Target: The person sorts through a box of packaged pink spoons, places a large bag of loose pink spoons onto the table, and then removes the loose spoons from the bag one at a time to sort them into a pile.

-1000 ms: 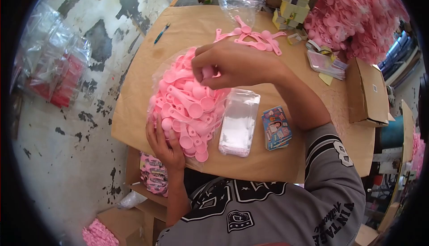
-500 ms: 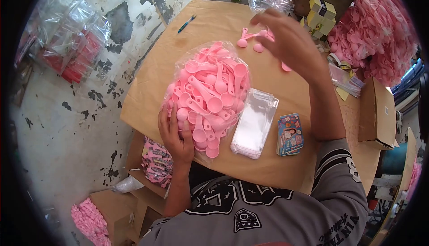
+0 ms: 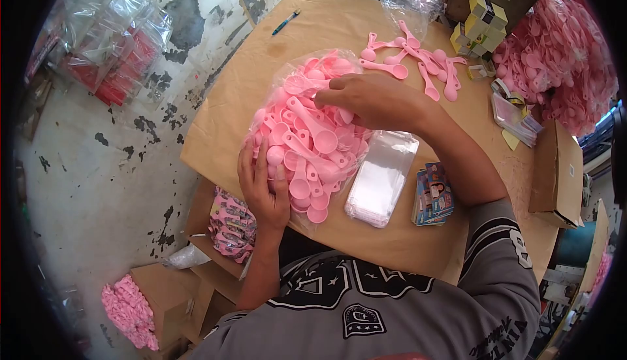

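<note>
A clear plastic bag heaped with pink plastic measuring spoons (image 3: 307, 134) lies on the brown-covered table. My left hand (image 3: 266, 193) rests against the near left side of the heap, fingers apart and holding nothing. Over the upper right of the same heap, my right hand (image 3: 375, 102) has its fingers curled down onto a pink spoon; the grip is partly hidden. Several loose pink spoons (image 3: 424, 59) lie beyond my right hand. Beside the bag sits a stack of clear plastic sleeves (image 3: 382, 180), with a pile of printed cards (image 3: 432, 195) to its right.
A blue pen (image 3: 286, 23) lies at the far left of the table (image 3: 241, 79). Yellow boxes (image 3: 480, 27) and a big bag of pink spoons (image 3: 555, 59) are at the back right. A cardboard box (image 3: 555, 174) stands right; open cartons (image 3: 170, 294) are lower left.
My right hand has come from the loose spoons at the back down to the bagged heap, uncovering more loose spoons. My left hand stays by the bag. The whole view has shifted slightly.
</note>
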A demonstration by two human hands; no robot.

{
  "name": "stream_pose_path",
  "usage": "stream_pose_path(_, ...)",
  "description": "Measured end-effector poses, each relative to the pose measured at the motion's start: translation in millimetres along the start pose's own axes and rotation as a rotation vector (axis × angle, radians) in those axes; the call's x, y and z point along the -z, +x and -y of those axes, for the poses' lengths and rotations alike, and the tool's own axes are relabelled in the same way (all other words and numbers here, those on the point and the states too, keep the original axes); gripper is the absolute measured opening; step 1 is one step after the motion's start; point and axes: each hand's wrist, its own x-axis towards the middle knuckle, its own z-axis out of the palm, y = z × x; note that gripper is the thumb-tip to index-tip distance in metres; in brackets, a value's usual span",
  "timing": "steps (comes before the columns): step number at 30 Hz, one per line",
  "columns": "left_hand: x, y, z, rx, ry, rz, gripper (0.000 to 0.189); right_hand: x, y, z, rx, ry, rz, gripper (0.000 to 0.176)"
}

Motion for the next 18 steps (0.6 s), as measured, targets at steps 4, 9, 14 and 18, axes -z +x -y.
stream_pose_path(4,0,0,0,-0.005,0.013,0.011,0.051,6,-1,-2,0.07,0.007,0.015,0.036)
stream_pose_path(9,0,0,3,-0.017,0.007,0.029,0.052,12,-4,-4,0.044,0.134,-0.039,0.02)
stream_pose_path(14,-1,0,3,-0.004,-0.009,0.007,0.053,70,-17,-11,-0.069,0.445,-0.277,0.021)
stream_pose_path(18,1,-2,3,0.005,0.033,0.049,0.052,91,-41,-21,-0.35,0.234,-0.511,0.022)
